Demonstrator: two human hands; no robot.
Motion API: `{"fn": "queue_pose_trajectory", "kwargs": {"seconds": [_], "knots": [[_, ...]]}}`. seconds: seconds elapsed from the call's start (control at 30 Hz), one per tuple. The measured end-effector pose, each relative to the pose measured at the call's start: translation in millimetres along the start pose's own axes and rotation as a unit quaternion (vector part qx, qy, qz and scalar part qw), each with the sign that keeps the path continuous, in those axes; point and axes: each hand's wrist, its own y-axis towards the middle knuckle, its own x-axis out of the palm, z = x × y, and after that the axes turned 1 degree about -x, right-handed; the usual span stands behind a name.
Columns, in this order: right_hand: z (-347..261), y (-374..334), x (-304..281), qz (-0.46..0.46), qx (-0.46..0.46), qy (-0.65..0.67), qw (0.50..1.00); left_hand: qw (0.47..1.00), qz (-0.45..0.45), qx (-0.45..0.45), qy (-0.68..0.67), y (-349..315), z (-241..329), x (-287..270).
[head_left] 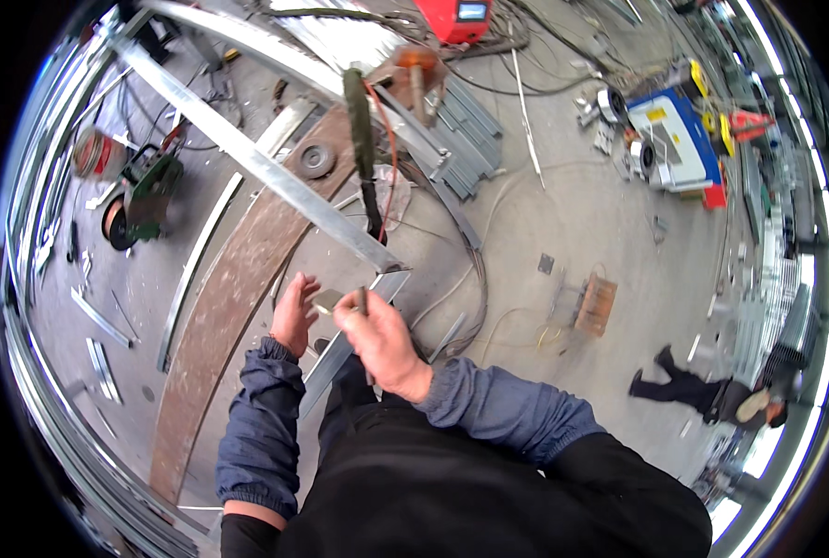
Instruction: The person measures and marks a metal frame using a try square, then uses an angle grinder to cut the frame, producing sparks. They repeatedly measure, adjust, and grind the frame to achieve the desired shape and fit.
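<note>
My right hand (384,344) is closed round a thin dark rod (362,299), whose upper end shows above the fingers. A small flat pale metal piece (326,300) juts out from the right thumb toward my left hand. My left hand (294,314) is held up beside that piece, fingers apart and slightly curved, with nothing visible in it. Just beyond the hands, the cut end of a long galvanised steel tube (247,153) comes in from the far left. Under the hands runs another grey steel bar (326,367), partly hidden by my right hand and leg.
A curved rusty brown plate (219,298) bears a small wheel-like disc (317,160). A green wire feeder (149,191) stands to the left. Cables (478,279) loop over the floor. A rusty block (596,305) and a blue-white machine (672,139) are at right, with another person (712,395) beyond.
</note>
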Motion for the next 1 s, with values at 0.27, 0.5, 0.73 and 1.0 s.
{"fn": "queue_pose_trajectory", "kwargs": {"seconds": [0.27, 0.5, 0.73, 1.0], "knots": [[6, 1, -18, -0.022, -0.041, -0.047, 0.998, 0.951, 0.047, -0.268, -0.145, -16, 30, 59], [3, 1, -21, -0.036, 0.003, -0.014, 0.999, 0.969, 0.088, -0.208, -0.096, -33, 43, 79], [-4, -4, -26, -0.043, 0.013, 0.023, 0.999, 0.971, 0.116, -0.198, -0.061, -36, 45, 110], [1, -11, -33, -0.067, 0.011, 0.039, 0.997, 0.971, 0.018, -0.199, -0.129, -11, 16, 69]]}}
